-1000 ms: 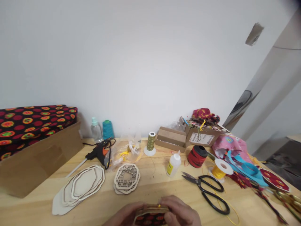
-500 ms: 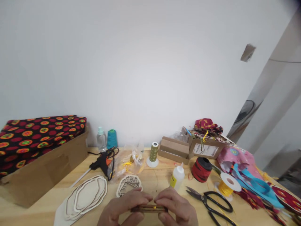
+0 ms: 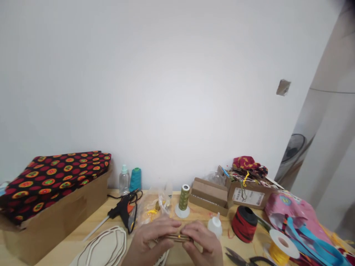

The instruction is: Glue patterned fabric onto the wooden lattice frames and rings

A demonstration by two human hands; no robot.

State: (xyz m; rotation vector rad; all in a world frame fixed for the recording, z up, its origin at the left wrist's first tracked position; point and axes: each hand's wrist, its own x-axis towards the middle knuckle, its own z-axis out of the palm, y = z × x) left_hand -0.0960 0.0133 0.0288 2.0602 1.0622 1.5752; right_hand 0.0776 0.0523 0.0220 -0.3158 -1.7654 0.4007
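My left hand (image 3: 151, 240) and my right hand (image 3: 201, 244) together pinch a thin layered wooden piece (image 3: 177, 237) at the bottom middle of the view. It is seen edge-on, with a small yellow dot on its top edge. Both hands' fingers wrap its ends and hide most of it. A stack of wooden lattice frames (image 3: 162, 257) lies mostly hidden beneath my left hand. Nearest my right hand stands a white glue bottle (image 3: 215, 226), apart from my fingers. A pale wooden cut-out stack (image 3: 104, 251) lies to the left.
A hot glue gun (image 3: 124, 212) and a plastic bag (image 3: 154, 208) lie on the wooden table (image 3: 66, 218). Olive (image 3: 183, 197) and red (image 3: 244, 224) spools stand nearby. Black-handled scissors (image 3: 244, 260) sit at the lower right. A cardboard box (image 3: 52, 199) holds patterned fabric at the left.
The view has tilted upward, so the table sits lower. The held piece has turned from showing its patterned fabric face to edge-on, and my hands have moved closer around it.
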